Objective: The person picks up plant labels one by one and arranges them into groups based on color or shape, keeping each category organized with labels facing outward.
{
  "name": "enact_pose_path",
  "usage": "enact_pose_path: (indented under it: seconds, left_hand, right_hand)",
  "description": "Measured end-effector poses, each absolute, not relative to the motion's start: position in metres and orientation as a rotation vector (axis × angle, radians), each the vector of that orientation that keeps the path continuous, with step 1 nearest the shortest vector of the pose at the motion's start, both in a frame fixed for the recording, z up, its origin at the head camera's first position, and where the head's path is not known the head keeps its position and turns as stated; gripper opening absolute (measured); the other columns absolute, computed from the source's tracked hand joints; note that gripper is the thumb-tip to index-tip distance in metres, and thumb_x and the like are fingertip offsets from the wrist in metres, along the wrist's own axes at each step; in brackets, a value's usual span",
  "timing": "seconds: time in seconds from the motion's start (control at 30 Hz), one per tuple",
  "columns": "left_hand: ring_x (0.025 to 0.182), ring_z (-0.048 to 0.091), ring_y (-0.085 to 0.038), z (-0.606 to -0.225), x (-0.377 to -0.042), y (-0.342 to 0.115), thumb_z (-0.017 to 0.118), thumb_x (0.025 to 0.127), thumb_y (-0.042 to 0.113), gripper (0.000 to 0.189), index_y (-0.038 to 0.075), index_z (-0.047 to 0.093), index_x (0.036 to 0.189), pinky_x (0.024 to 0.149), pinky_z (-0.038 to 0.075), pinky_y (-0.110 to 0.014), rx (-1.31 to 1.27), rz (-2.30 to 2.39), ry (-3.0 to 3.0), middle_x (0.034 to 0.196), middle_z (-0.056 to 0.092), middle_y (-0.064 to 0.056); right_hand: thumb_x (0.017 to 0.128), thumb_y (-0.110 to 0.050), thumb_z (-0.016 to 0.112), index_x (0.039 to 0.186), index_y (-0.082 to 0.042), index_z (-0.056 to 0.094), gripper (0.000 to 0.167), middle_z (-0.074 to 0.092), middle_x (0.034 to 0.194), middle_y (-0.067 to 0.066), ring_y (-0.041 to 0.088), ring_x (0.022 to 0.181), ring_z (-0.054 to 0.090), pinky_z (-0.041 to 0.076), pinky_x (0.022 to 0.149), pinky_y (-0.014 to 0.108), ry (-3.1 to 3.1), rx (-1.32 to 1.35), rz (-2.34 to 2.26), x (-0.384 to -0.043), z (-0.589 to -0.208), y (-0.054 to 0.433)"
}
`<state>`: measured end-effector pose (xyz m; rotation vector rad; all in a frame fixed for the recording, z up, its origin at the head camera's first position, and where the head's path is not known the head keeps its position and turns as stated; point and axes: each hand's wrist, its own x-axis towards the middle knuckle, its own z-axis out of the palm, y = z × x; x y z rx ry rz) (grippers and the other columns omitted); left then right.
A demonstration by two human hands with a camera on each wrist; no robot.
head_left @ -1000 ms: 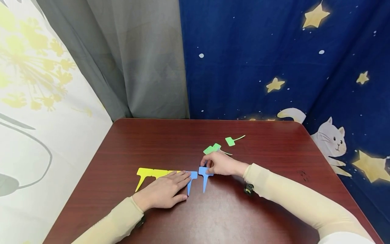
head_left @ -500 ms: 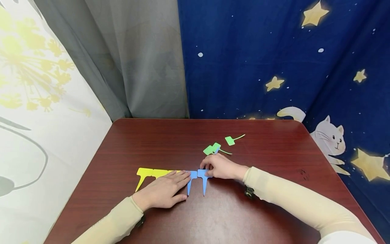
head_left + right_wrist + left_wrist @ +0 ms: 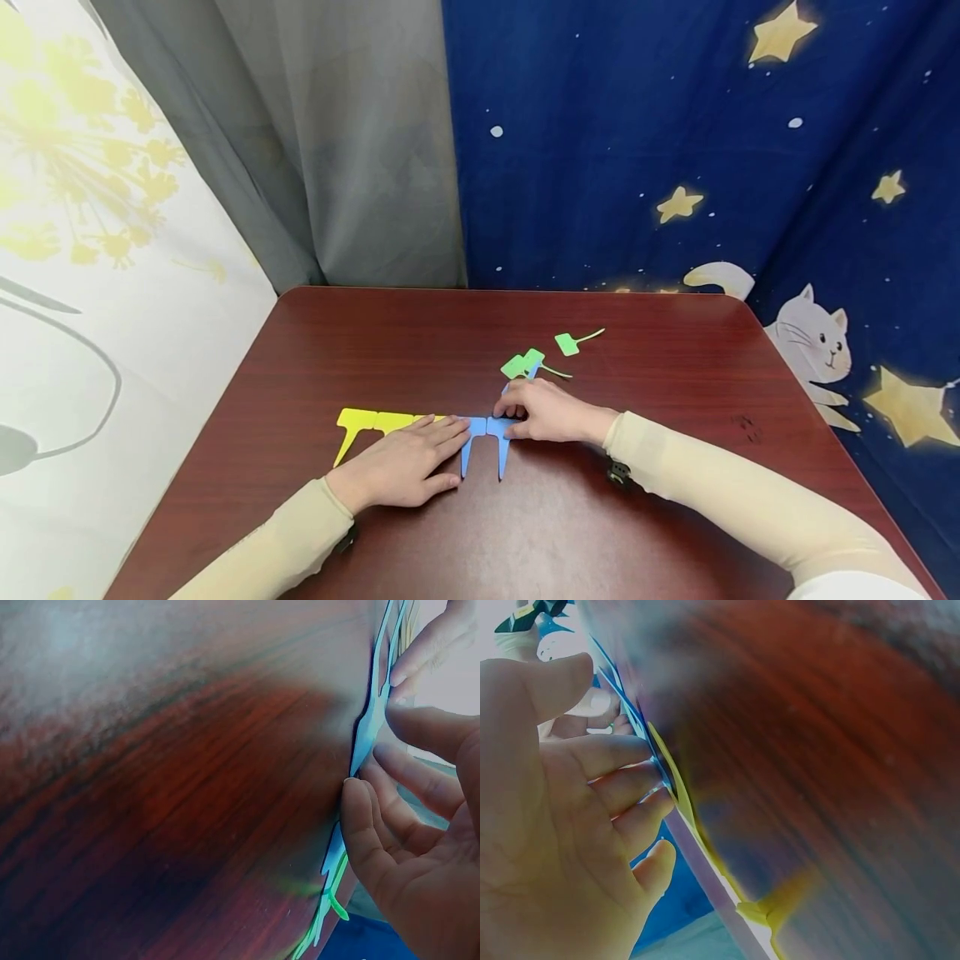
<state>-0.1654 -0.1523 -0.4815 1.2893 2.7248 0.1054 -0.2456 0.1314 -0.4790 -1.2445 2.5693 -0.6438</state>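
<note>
T-shaped plant labels lie in a row across the table: yellow labels [image 3: 357, 418] at the left, then a blue label [image 3: 476, 428] and a second blue label [image 3: 498, 427] beside it. My left hand [image 3: 403, 465] lies flat across the middle of the row with straight fingers, hiding part of it. With curled fingers, my right hand [image 3: 553, 412] holds the second blue label by its head, whose right end is covered. In the right wrist view, thumb and fingertips are right at the blue label's [image 3: 365, 739] edge.
Just beyond my right hand, green plant labels [image 3: 515, 367] overlap a blue one [image 3: 534, 369]. Another green label [image 3: 567, 344] lies farther back on the dark red table [image 3: 360, 350]. A grey curtain [image 3: 375, 167] and a blue starry curtain [image 3: 585, 167] hang behind the table.
My right hand has slid the second blue label slightly left and toward me, so its head now sits against the neighbouring blue label. The left hand has stayed in place.
</note>
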Motion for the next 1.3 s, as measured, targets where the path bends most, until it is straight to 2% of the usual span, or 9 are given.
enact_pose_path:
  seconds: [0.17, 0.4, 0.67, 0.8, 1.03, 1.13, 1.3]
  left_hand:
    - [0.150, 0.027, -0.022, -0.482, -0.165, -0.153, 0.044, 0.105, 0.051, 0.067, 0.010, 0.037, 0.157, 0.121, 0.022, -0.047, 1.269, 0.102, 2.715, 0.163, 0.030, -0.004]
    - [0.149, 0.028, -0.022, -0.482, -0.165, -0.153, 0.045, 0.104, 0.052, 0.067, 0.010, 0.038, 0.156, 0.121, 0.022, -0.048, 1.274, 0.104, 2.721, 0.163, 0.031, -0.005]
    - [0.149, 0.028, -0.022, -0.484, -0.165, -0.154, 0.044, 0.105, 0.051, 0.066, 0.010, 0.038, 0.156, 0.121, 0.020, -0.047, 1.281, 0.113, 2.727, 0.163, 0.031, -0.004]
    - [0.148, 0.031, -0.022, -0.484, -0.165, -0.154, 0.046, 0.105, 0.050, 0.065, 0.008, 0.041, 0.155, 0.120, 0.022, -0.049, 1.310, 0.127, 2.742, 0.162, 0.033, -0.006]
    - [0.148, 0.032, -0.022, -0.482, -0.166, -0.151, 0.046, 0.106, 0.047, 0.063, 0.009, 0.040, 0.155, 0.121, 0.022, -0.046, 1.360, 0.154, 2.762, 0.162, 0.033, -0.006]
    - [0.148, 0.032, -0.022, -0.481, -0.167, -0.147, 0.046, 0.106, 0.045, 0.061, 0.009, 0.041, 0.155, 0.120, 0.024, -0.046, 1.383, 0.165, 2.756, 0.162, 0.033, -0.006]
    - [0.149, 0.029, -0.021, -0.482, -0.168, -0.141, 0.045, 0.106, 0.046, 0.062, 0.011, 0.038, 0.156, 0.120, 0.025, -0.046, 1.403, 0.158, 2.731, 0.163, 0.031, -0.005]
  right_hand:
    - [0.085, -0.019, 0.081, 0.116, -0.019, 0.074, 0.032, 0.061, 0.101, -0.004, 0.011, 0.089, 0.059, 0.050, 0.077, 0.025, 2.583, -1.297, -0.568, -0.241, -0.479, 0.132]
    - [0.085, -0.009, 0.078, 0.116, -0.017, 0.075, 0.032, 0.061, 0.102, -0.003, 0.011, 0.090, 0.060, 0.051, 0.078, 0.023, 2.591, -1.360, -0.559, -0.240, -0.480, 0.134]
    - [0.088, -0.007, 0.075, 0.117, -0.019, 0.075, 0.031, 0.061, 0.101, -0.004, 0.009, 0.091, 0.060, 0.050, 0.079, 0.021, 2.589, -1.405, -0.540, -0.239, -0.484, 0.133]
    - [0.089, -0.012, 0.074, 0.117, -0.019, 0.075, 0.029, 0.062, 0.102, -0.004, 0.011, 0.091, 0.060, 0.050, 0.079, 0.023, 2.582, -1.390, -0.563, -0.239, -0.481, 0.133]
    - [0.094, -0.017, 0.070, 0.116, -0.021, 0.075, 0.022, 0.064, 0.107, -0.007, 0.011, 0.091, 0.061, 0.051, 0.078, 0.027, 2.655, -1.299, -0.611, -0.257, -0.471, 0.144]
    - [0.094, -0.016, 0.069, 0.115, -0.021, 0.076, 0.022, 0.064, 0.106, -0.008, 0.010, 0.089, 0.059, 0.051, 0.074, 0.026, 2.703, -1.278, -0.584, -0.268, -0.469, 0.151]
    - [0.093, -0.010, 0.070, 0.113, -0.018, 0.077, 0.022, 0.065, 0.106, -0.005, 0.014, 0.093, 0.060, 0.051, 0.075, 0.029, 2.759, -1.294, -0.555, -0.282, -0.467, 0.161]
